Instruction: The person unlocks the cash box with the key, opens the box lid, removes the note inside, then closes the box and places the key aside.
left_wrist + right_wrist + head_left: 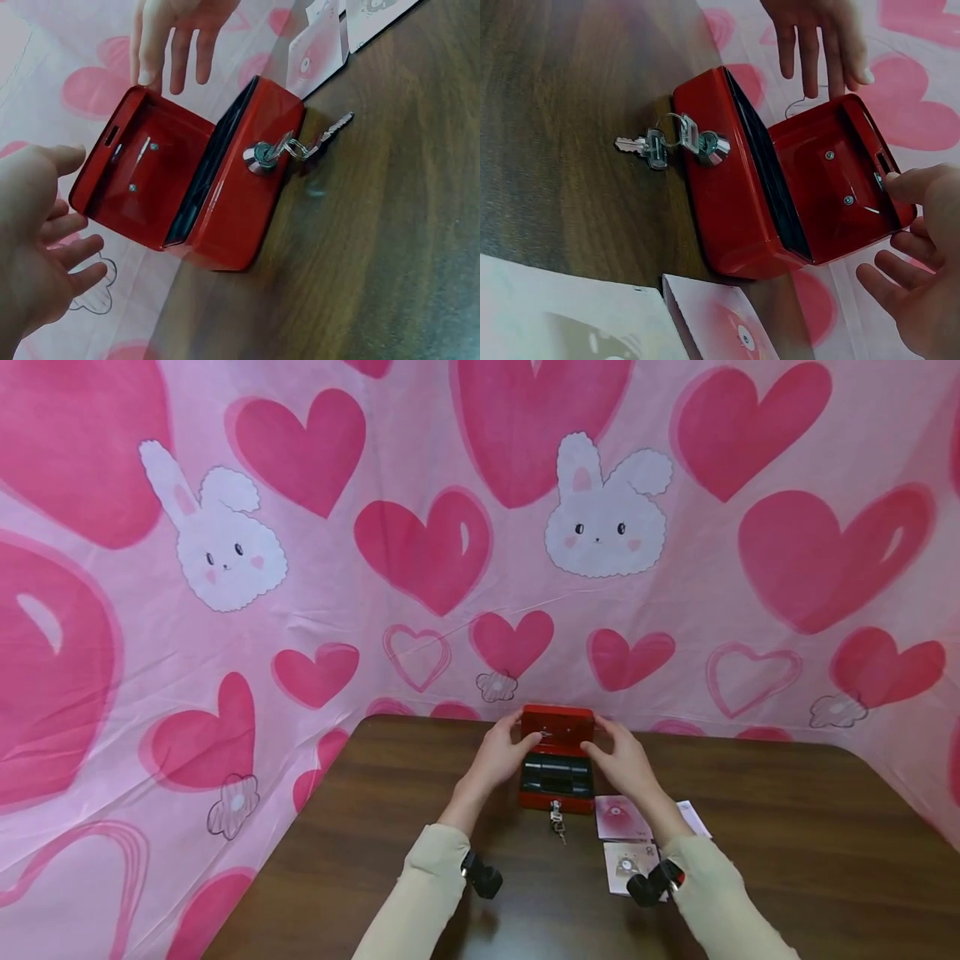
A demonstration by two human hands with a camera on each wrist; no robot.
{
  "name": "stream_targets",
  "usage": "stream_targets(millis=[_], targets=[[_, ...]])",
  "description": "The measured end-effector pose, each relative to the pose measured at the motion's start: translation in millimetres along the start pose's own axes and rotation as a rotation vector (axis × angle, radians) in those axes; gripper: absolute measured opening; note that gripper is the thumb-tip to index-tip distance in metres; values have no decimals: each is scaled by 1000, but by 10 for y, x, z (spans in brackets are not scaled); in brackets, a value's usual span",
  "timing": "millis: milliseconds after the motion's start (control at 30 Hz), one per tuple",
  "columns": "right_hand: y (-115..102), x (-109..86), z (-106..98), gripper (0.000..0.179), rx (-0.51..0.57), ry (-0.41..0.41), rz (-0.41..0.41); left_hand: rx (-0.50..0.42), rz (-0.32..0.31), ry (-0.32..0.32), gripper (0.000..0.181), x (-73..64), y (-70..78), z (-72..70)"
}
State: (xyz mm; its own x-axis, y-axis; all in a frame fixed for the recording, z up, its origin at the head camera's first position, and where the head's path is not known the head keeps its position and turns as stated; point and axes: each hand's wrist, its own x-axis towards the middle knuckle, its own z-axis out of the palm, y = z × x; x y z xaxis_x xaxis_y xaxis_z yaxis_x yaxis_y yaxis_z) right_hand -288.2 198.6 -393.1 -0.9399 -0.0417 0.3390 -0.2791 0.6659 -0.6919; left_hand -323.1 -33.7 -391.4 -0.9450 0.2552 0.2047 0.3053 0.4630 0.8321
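A small red cash box (pixel 557 802) stands on the table with its lid (pixel 154 169) raised, showing a black inner tray (pixel 557 774). My left hand (pixel 37 232) is at the lid's left edge, its thumb extended and fingers spread. On the other side, my right hand (pixel 922 247) has its thumb over the lid's inner rim, with the other fingers loosely bent just outside. Neither hand visibly curls round the lid. From the lock (pixel 714 148) on the box front hangs a ring with keys (pixel 656 148).
Printed paper notes, a pink one (pixel 622 818) and a pale one (pixel 626 864), lie right of the box; another sheet (pixel 693 818) shows beyond my right forearm. Behind the brown wooden table (pixel 337 860) hangs a pink cloth (pixel 420 443) with hearts and rabbits.
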Motion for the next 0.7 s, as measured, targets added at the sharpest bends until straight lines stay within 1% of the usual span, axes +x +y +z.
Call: stream_targets(millis=[133, 267, 467, 533, 700], targets=[[-19, -63, -5, 60, 28, 10, 8, -37, -25, 10, 62, -51, -1, -16], [-18, -126, 9, 57, 69, 27, 15, -80, -37, 36, 55, -93, -25, -28], [-2, -212, 36, 53, 87, 75, 15, -94, -48, 66, 48, -134, -52, -31], [-2, -237, 43, 52, 93, 83, 27, -99, -55, 78, 46, -149, -53, -31], [-24, -297, 51, 45, 120, 109, 90, -128, -65, 110, 40, -202, -49, -47]])
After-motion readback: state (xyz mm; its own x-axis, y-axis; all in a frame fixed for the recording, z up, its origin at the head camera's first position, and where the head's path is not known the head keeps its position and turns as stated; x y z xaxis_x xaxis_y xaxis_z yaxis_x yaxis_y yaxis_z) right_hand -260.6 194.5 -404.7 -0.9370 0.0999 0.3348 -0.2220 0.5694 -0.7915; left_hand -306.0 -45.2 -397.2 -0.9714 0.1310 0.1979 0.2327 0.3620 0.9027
